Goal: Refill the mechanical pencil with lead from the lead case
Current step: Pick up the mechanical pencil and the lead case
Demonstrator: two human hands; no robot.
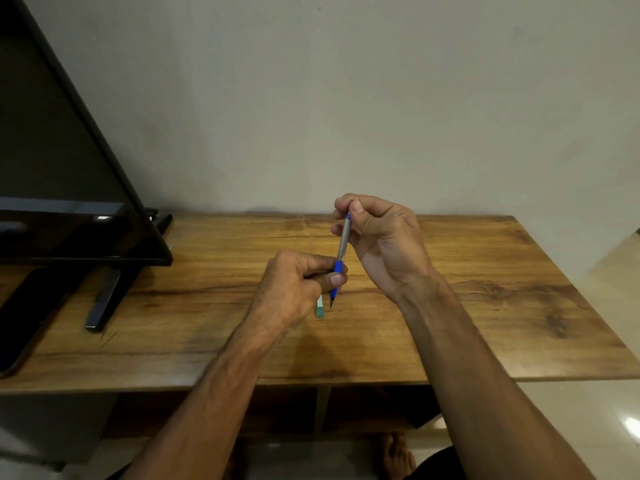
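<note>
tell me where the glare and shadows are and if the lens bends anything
Head view: soft, even light; a small glare spot on the dark TV screen and another on the floor at lower right. The hands cast a faint shadow on the table, darkest under the left hand. The wide lens tilts the TV edge and stretches the forearms. The pencil stays sharp.
</note>
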